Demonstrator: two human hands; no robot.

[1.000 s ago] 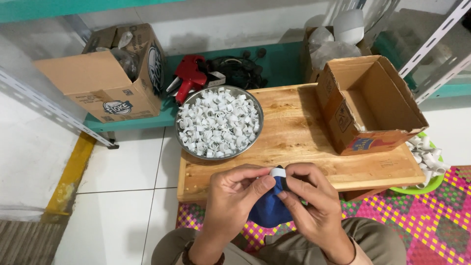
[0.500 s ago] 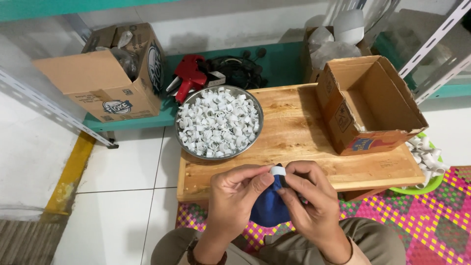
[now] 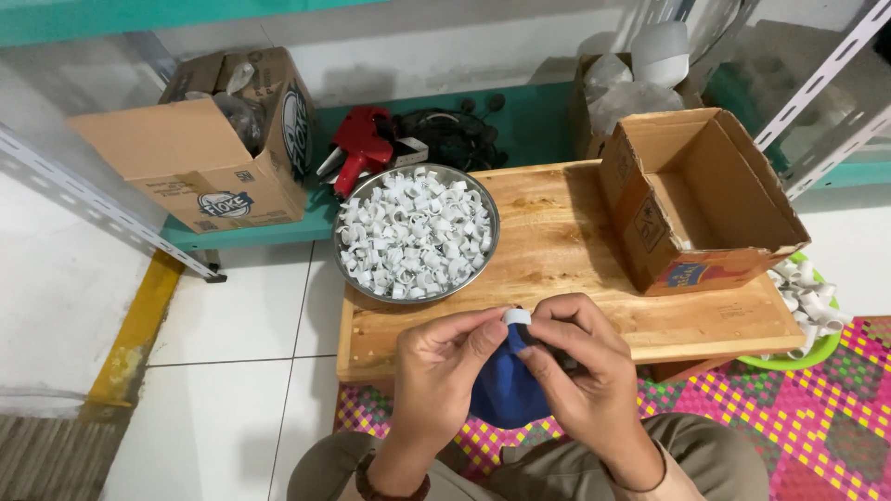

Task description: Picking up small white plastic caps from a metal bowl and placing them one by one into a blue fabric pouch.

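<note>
The left hand (image 3: 445, 366) and the right hand (image 3: 580, 371) pinched a small white ring (image 3: 516, 316) between their fingertips, just over the near edge of the wooden table (image 3: 557, 241). A blue cloth (image 3: 506, 390) hung under the ring. Farther back sat a metal bowl (image 3: 416, 232) full of white rings, and an open cardboard box (image 3: 696, 199) beside it.

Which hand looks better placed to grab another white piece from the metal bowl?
Probably the left hand: the bowl lies up and left, on its side. The right hand sits farther off, toward the open box.
</note>
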